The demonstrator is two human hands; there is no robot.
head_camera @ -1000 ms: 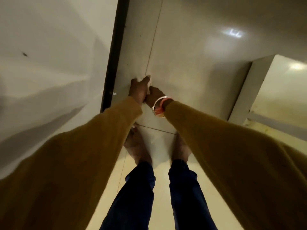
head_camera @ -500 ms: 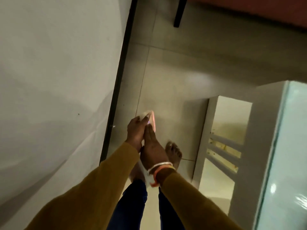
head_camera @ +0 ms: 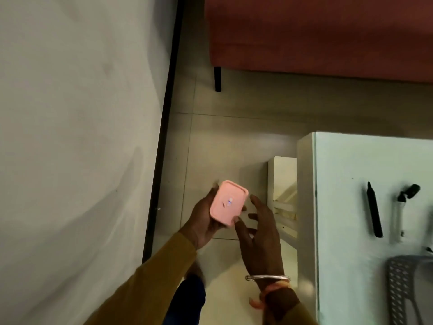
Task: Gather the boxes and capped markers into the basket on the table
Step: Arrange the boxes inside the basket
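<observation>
The left hand point(head_camera: 201, 221) grips a pink box point(head_camera: 228, 202) by its long sides, held up over the floor point(head_camera: 222, 137). The right hand point(head_camera: 260, 235) is just beside it, fingers spread and loose, holding nothing. Whether its thumb touches the box's near corner I cannot tell.

Open floor runs ahead between the black skirting point(head_camera: 164, 137) and the table point(head_camera: 339, 184), whose left edge stands just right of the right hand. The box is still off the table, well apart from the basket point(head_camera: 398, 289) at its near right, half cut off by the frame. Two markers lie beyond the basket: a black one point(head_camera: 374, 209) and a pale one with a dark cap point(head_camera: 403, 207). They lie apart.

Far ahead a red sofa point(head_camera: 316, 31) on a dark leg point(head_camera: 217, 78) closes the passage. A pale wall point(head_camera: 70, 137) fills the left. The floor is glossy tile and the light is dim.
</observation>
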